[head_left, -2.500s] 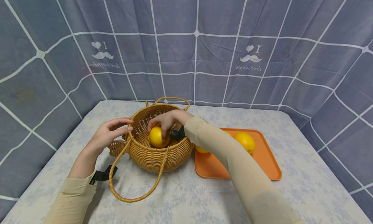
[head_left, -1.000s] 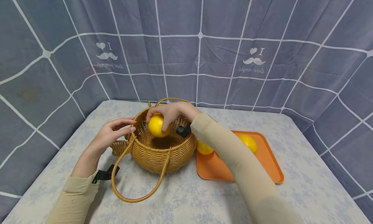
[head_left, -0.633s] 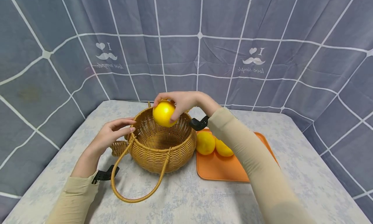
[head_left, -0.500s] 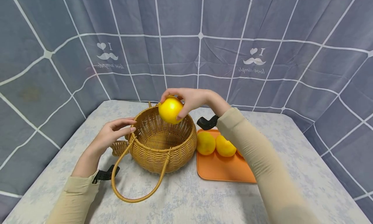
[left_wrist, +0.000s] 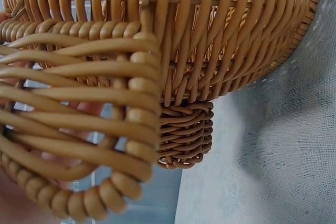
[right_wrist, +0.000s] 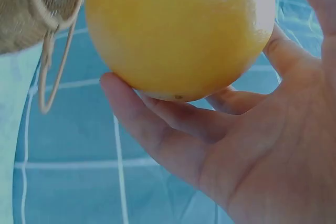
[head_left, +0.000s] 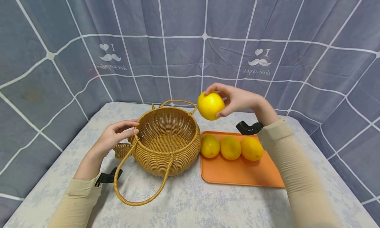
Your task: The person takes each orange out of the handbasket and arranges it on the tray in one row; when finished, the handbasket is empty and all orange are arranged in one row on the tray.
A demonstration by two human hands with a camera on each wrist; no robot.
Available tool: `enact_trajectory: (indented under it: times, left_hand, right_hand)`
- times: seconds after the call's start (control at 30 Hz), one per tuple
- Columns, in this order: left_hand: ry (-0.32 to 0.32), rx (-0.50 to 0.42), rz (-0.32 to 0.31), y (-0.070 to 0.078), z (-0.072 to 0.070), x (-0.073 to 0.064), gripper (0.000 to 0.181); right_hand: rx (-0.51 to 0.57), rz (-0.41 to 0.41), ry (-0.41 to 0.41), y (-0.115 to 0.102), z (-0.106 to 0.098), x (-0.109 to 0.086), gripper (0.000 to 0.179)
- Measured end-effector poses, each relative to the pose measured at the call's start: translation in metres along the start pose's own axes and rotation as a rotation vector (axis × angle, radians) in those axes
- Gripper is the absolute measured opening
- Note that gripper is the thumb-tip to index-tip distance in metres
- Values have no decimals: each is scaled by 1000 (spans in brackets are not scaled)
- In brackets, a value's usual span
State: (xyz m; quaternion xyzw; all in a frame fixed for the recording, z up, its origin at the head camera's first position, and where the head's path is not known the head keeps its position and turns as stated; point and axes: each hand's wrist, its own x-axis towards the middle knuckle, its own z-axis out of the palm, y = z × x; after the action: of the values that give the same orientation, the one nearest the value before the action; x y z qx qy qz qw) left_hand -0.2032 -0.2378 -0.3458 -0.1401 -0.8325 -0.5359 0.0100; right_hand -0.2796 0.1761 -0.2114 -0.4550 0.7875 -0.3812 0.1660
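Note:
My right hand (head_left: 238, 97) pinches a yellow-orange orange (head_left: 211, 105) between thumb and fingertips, above the far left part of an orange tray (head_left: 243, 173). The right wrist view shows that orange (right_wrist: 178, 30) large, with the fingers (right_wrist: 157, 129) around its underside. A round wicker basket (head_left: 166, 160) stands on the table, its inside bare. Straight fingers of my left hand (head_left: 114, 134) touch the left rim of the basket. In the left wrist view a woven wicker flap (left_wrist: 79, 103) partly hides that hand.
Three more oranges (head_left: 230, 147) sit in a row at the tray's back, the leftmost close beside the basket. One basket handle (head_left: 139, 203) droops forward onto the table (head_left: 184, 205); the other handle (head_left: 178, 101) stands at the back. A gridded curtain (head_left: 184, 56) hangs behind.
My right hand has lifted the orange up out of the basket and carried it rightward to above the tray. The left hand stays at the basket rim.

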Motion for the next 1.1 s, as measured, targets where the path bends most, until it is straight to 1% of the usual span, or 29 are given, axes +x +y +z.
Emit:
enact_trajectory:
  times: [0.13,0.37,0.47,0.57,0.67,0.87,0.97,1.1]
  left_hand:
    - [-2,-7,-2,1,0,0,45]
    - [-3,-9,-5,0,0,0,45]
    - [-3,-6,-9,0,0,1,45]
    - [-5,-5,-12,0,0,1,46]
    - [-9,-9,-16,1,-1,1,45]
    - [-10,-11,-23,2,-1,0,44]
    - [-11,-10,-27,3,-1,0,44]
    - [-12,-13,-33,3,0,1,45]
  right_hand:
    - [3,-1,58,13,-6,-32,63]
    - [89,-33,180,44,-10,-96,65]
    - [137,-43,232,57,-8,-122,67]
    - [183,-43,267,69,-3,-146,68]
    - [190,-23,304,81,3,-168,69]
    - [226,3,368,104,13,-203,70]
    - [244,18,384,113,19,-216,69]
    - [229,64,417,122,29,-229,67]
